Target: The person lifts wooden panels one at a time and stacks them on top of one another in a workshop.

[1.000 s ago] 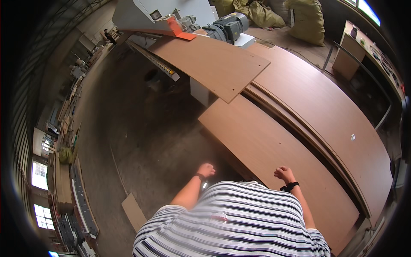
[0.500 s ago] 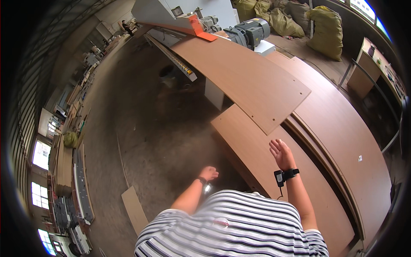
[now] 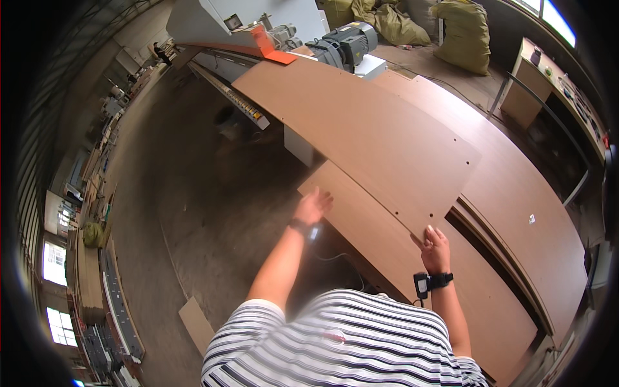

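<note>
A long wood-coloured panel (image 3: 380,129) with several small dark holes near its near end extends from the machine toward me. My right hand (image 3: 436,250) is at the panel's near end, its fingers closed on the edge by a hole. A black wrist strap with a small box sits on that arm. My left hand (image 3: 313,205), slightly blurred, reaches forward with its fingers apart and holds nothing. It is over the left edge of a lower panel (image 3: 387,238), which lies partly beneath the holed one.
Beyond the panel stand a grey motor (image 3: 351,45) and a pale machine (image 3: 200,22) with an orange guard (image 3: 274,53). More large panels (image 3: 509,174) are stacked at right. Behind them are yellowish sacks (image 3: 463,39) and a workbench (image 3: 548,84). A board (image 3: 195,322) lies on the floor at left.
The holed panel's near end has come closer to me. My right hand has closed on its edge, and my left hand has moved forward and up beside the lower panel. The view has shifted slightly.
</note>
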`<move>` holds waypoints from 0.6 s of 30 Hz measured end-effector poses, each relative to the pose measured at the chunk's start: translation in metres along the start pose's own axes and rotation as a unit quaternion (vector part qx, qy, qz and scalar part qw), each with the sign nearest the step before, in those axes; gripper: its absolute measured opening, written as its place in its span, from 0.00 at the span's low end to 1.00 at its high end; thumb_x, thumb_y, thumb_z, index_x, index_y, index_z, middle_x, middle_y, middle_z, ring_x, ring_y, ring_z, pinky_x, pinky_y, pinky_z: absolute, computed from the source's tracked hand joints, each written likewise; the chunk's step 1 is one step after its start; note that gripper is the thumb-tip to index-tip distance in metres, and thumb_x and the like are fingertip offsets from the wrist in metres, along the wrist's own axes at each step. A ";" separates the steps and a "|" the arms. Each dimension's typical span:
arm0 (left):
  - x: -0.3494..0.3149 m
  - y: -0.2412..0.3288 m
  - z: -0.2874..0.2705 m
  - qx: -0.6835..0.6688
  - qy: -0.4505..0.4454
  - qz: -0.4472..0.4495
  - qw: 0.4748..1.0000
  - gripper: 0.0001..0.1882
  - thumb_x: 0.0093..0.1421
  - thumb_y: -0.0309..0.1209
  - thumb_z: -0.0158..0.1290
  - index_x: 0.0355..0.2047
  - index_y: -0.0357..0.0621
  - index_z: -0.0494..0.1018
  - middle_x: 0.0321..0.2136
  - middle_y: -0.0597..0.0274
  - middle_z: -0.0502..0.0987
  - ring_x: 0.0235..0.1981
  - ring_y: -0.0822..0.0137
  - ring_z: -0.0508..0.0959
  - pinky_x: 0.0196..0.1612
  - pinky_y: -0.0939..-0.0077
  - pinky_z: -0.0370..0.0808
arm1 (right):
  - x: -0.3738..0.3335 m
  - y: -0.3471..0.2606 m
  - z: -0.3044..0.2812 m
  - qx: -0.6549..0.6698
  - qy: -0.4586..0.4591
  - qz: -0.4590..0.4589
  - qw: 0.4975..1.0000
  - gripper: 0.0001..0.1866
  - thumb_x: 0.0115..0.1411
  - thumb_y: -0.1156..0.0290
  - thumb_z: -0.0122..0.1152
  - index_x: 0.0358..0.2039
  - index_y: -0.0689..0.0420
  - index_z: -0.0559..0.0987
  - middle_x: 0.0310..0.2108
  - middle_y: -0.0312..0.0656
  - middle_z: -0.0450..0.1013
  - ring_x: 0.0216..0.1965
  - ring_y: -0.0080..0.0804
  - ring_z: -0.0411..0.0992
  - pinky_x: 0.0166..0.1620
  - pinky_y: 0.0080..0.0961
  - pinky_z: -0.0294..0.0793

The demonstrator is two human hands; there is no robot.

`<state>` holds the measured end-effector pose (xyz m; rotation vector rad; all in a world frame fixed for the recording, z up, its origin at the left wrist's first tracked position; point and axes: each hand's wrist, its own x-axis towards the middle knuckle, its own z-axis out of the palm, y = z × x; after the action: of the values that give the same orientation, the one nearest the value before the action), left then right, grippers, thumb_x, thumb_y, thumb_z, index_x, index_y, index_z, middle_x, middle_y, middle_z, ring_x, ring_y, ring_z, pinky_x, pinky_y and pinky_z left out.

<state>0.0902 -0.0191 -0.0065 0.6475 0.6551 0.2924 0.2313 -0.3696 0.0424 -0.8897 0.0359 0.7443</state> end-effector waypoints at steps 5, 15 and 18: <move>0.047 0.027 0.047 -0.075 0.030 0.024 0.996 0.27 0.49 0.47 0.54 0.43 0.44 0.61 0.39 0.56 0.67 0.44 0.58 0.66 0.46 0.60 0.63 | -0.050 -0.017 -0.035 -0.010 0.051 0.007 0.999 0.06 0.56 0.73 0.48 0.23 0.54 0.65 0.19 0.30 0.61 0.20 0.17 0.61 0.45 0.39 0.69; 0.083 0.056 0.017 -0.061 -0.072 0.081 0.992 0.23 0.49 0.42 0.55 0.42 0.43 0.66 0.40 0.59 0.72 0.41 0.59 0.71 0.45 0.62 0.66 | -0.182 -0.034 -0.157 -0.137 0.193 0.060 0.970 0.20 0.56 0.57 0.45 0.43 0.59 0.64 0.38 0.42 0.68 0.38 0.34 0.69 0.41 0.35 0.71; 0.073 0.030 0.019 -0.013 -0.004 -0.062 0.998 0.21 0.49 0.33 0.55 0.42 0.38 0.66 0.39 0.55 0.72 0.41 0.57 0.72 0.46 0.58 0.67 | -0.225 -0.010 -0.173 -0.330 0.350 0.059 0.875 0.27 0.58 0.51 0.41 0.46 0.64 0.63 0.40 0.46 0.67 0.39 0.37 0.68 0.42 0.30 0.67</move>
<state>0.1565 0.0278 -0.0104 0.5797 0.6797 0.1840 0.1147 -0.6268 0.0104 -1.8008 0.5073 0.5060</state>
